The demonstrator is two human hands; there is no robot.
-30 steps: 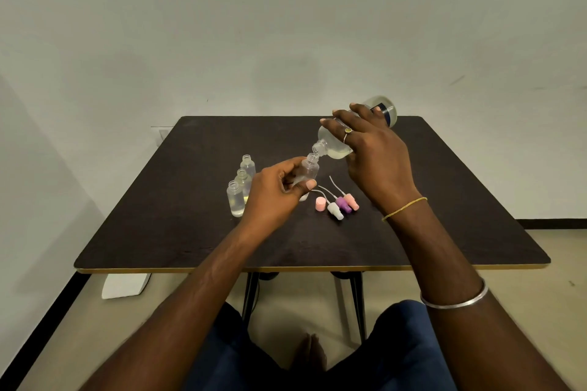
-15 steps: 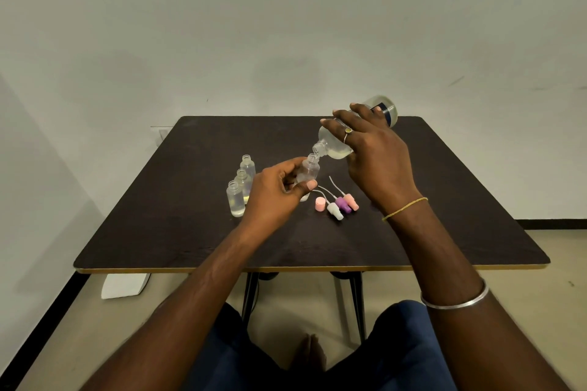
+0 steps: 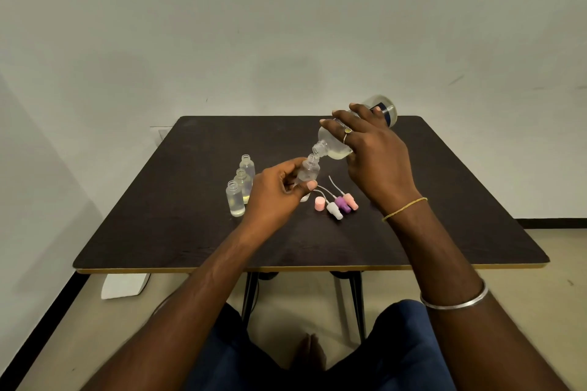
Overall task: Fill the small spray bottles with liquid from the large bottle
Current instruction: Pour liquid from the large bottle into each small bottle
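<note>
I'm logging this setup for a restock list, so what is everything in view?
large bottle: one, clear with pale liquid, tilted, mouth at the held small bottle's mouth
held small bottle: one, clear, above the table's middle
standing small bottles: three, clear, uncapped, liquid inside, in a row on the table's left part
spray tops: four, two pink, one white, one purple, on the table below the large bottle
table: one, dark brown
white object: one, on the floor, under the table's left corner
left hand: holds the held small bottle
right hand: grips the large bottle
</note>
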